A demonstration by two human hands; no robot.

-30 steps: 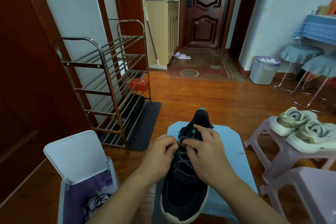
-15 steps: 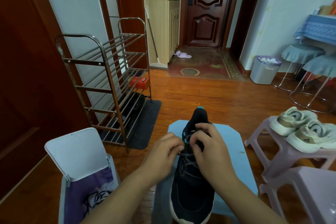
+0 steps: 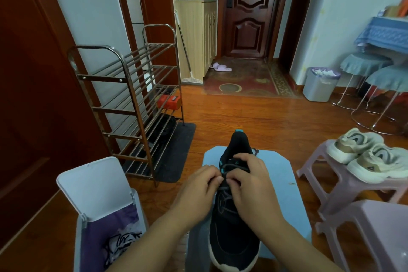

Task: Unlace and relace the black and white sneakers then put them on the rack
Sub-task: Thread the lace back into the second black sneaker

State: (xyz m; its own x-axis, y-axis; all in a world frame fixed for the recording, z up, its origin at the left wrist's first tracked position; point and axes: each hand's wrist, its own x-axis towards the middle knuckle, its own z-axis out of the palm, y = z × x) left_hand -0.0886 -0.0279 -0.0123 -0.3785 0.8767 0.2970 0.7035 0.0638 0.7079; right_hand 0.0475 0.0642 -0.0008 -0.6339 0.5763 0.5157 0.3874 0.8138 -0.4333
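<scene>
A metal shoe rack (image 3: 132, 104) stood at the left beside an open bin (image 3: 97, 185). At centre, the left hand (image 3: 198, 192) and right hand (image 3: 251, 185) met over a black sneaker (image 3: 234, 245) on a blue stool (image 3: 284, 194), both pinching its dark laces (image 3: 227, 183). A pair of white sneakers (image 3: 371, 157) sat on a lilac stool (image 3: 331, 185) at the right.

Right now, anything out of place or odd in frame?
Nothing damaged or spilled. Both hands, left hand and right hand, pinch the laces of the black sneaker lying on the blue stool. The floor bin stands with its lid open. A purple slipper lies loose by the door.
</scene>
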